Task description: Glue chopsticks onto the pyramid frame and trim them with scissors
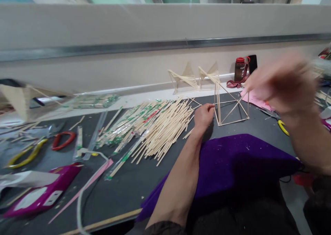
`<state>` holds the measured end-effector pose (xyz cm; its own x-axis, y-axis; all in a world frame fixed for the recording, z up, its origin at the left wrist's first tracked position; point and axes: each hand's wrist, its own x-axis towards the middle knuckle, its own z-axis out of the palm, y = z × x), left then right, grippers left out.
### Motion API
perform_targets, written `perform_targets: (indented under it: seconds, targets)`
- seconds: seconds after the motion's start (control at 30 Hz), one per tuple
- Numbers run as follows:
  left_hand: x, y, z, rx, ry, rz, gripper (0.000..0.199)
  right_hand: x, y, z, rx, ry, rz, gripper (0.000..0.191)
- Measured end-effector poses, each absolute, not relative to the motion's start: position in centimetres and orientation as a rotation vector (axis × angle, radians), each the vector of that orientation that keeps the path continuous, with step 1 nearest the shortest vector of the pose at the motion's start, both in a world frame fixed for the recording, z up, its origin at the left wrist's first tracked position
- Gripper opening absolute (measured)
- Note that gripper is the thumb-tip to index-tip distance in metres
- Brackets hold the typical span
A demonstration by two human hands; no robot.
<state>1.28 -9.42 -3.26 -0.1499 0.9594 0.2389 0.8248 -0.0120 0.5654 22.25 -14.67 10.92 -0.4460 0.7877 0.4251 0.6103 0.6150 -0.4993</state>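
An open frame of thin, pale wooden sticks (237, 100) stands on the dark grey tabletop (134, 188), right of the middle of the view; take it as the centre of the clock.

At nine o'clock, the left hand (204, 117) touches the frame's side, its fingers curled in and the thumb and forefinger pinching a stick at the edge. At two o'clock, the right hand (283, 78) is raised and badly blurred, its fingertips near the frame; I cannot tell whether its fingers are open, closed or gripping anything.

At ten o'clock, two twisted models of pale sticks (190, 79) stand side by side against the wall. Just past twelve is a dark, translucent bottle with a red lid (239, 73), a dark red strap (233, 83) lying beside it. Between two and three lies a bright pink sheet (252, 96), and between three and four, a pair of yellow-handled metal scissors (282, 126).

A deep purple cloth (224, 159) spreads at six o'clock, partly over the table edge. Between eight and nine sits a large heap of loose, pale wooden sticks (165, 131), with green-marked clear plastic packets (129, 119) beside it. Farther out at eight o'clock lies a shiny magenta packet (66, 180).
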Motion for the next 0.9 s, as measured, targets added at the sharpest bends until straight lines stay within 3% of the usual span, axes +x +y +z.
perform_targets:
  seconds: [0.1,0.27,0.6,0.9]
  targets:
    - [-0.2,-8.0,-1.4,1.718,1.897,1.277,0.031,22.2,-14.1,8.2,-0.626,-2.032,0.828,0.029]
    - [-0.8,-5.0,2.0,1.549,1.649,1.564,0.028,23.2,-10.8,9.2,-0.417,-1.621,0.820,0.009]
    - [1.3,-2.0,3.3,1.642,1.741,1.527,0.025,22.9,-8.4,10.5,-0.403,-1.510,0.632,0.036]
    - [1.6,-0.4,2.7,1.734,1.839,1.417,0.018,22.3,-5.4,9.7,-0.443,-1.446,0.650,0.035]
